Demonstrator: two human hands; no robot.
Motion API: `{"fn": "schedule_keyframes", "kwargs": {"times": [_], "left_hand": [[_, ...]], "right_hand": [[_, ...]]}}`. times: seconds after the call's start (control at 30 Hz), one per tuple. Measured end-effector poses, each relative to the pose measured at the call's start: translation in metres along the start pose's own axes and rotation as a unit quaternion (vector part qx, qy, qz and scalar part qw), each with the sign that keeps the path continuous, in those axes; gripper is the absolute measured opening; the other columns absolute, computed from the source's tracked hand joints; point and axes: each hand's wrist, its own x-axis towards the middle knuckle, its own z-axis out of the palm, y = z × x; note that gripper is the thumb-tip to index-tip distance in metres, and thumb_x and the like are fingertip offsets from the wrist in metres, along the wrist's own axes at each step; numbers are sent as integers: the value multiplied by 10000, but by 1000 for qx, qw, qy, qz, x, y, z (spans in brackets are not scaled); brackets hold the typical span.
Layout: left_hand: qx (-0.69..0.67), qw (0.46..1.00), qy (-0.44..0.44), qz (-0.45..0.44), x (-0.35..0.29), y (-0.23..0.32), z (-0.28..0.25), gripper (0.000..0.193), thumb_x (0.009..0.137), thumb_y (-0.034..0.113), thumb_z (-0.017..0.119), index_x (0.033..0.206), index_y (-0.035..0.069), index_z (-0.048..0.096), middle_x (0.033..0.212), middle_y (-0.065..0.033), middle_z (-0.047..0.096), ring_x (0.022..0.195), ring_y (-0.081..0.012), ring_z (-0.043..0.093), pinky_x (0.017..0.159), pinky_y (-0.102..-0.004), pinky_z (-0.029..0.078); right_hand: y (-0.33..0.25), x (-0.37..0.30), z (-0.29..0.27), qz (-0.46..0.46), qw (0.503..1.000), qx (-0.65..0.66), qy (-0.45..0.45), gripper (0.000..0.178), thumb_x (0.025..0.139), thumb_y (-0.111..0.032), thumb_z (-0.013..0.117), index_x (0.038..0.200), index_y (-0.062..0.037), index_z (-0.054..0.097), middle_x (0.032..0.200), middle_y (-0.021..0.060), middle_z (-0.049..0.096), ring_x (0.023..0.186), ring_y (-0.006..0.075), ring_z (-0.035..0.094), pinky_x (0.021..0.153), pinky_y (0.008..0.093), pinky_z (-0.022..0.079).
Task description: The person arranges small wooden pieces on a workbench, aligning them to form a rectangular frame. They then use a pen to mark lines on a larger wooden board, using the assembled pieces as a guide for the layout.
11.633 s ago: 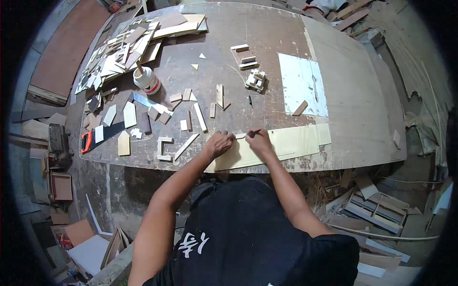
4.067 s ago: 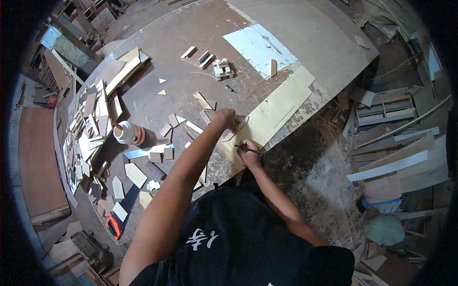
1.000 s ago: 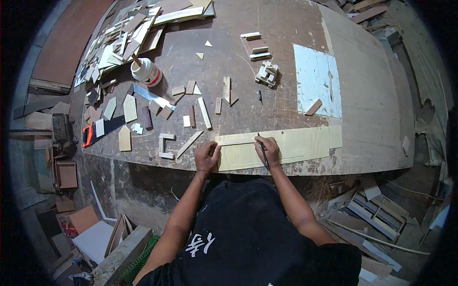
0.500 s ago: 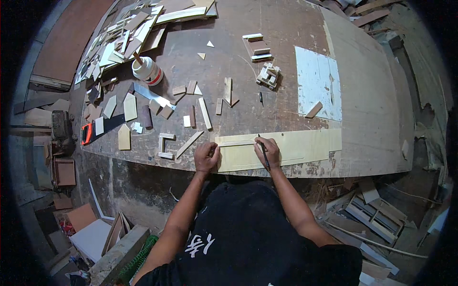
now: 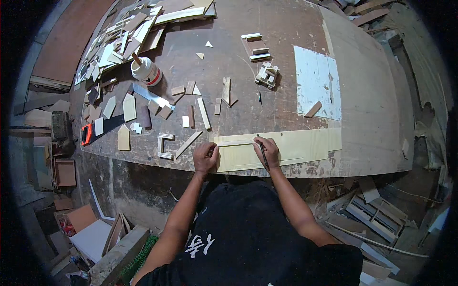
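A long pale wooden board [image 5: 310, 140] lies along the table's near edge. On its upper left part rests a thin wooden strip [image 5: 234, 142]. My left hand [image 5: 205, 158] is at the board's left end, with curled fingers closed at the strip's left tip. Near the strip's other end is my right hand [image 5: 268, 152], closed around a dark pen [image 5: 262, 151] that slants up between the fingers. Left of my left hand lie a loose wooden stick [image 5: 189, 144] and a U-shaped piece made of small strips [image 5: 160, 147].
A white glue bottle [image 5: 146, 71] stands near a heap of wood scraps [image 5: 119, 40]. A handsaw with an orange handle [image 5: 86, 134] lies at the left. Farther off sit a small stacked wooden frame [image 5: 266, 75] and a white-painted panel [image 5: 317, 81]. Several cut pieces are scattered between.
The view has shifted very slightly. Both hands, the strip and the pen keep nearly the same places.
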Motion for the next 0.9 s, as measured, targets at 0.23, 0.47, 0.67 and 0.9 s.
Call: {"fn": "schedule_keyframes", "kwargs": {"times": [0.23,0.47,0.67,0.9], "left_hand": [[2,1000,21,13,0,-3,4,115,781,129,726,851,86,644,759,-88,613,706,-295,587,650,-397,450],[-17,1000,21,-13,-3,-3,4,145,769,137,728,888,88,661,801,-89,643,768,-293,617,693,-388,476],[-9,1000,1,-14,-3,-7,4,185,768,143,732,930,88,661,823,-97,647,783,-300,614,700,-394,477],[-16,1000,17,5,-3,-9,5,175,778,149,731,923,86,656,835,-96,651,784,-302,614,694,-395,476]], "right_hand": [[-3,0,-1,18,1000,8,-3,299,740,-79,774,1021,-97,672,932,52,703,830,258,636,759,358,523],[-1,0,-1,1,1000,8,-5,306,741,-70,769,1028,-75,665,949,71,705,865,273,639,775,368,522],[-1,0,0,-8,1000,4,1,308,743,-83,771,1030,-78,658,960,68,703,875,274,640,783,371,520],[-3,0,-2,19,1000,5,-16,306,749,-95,768,1034,-84,657,956,64,700,859,278,636,779,374,516]]}}
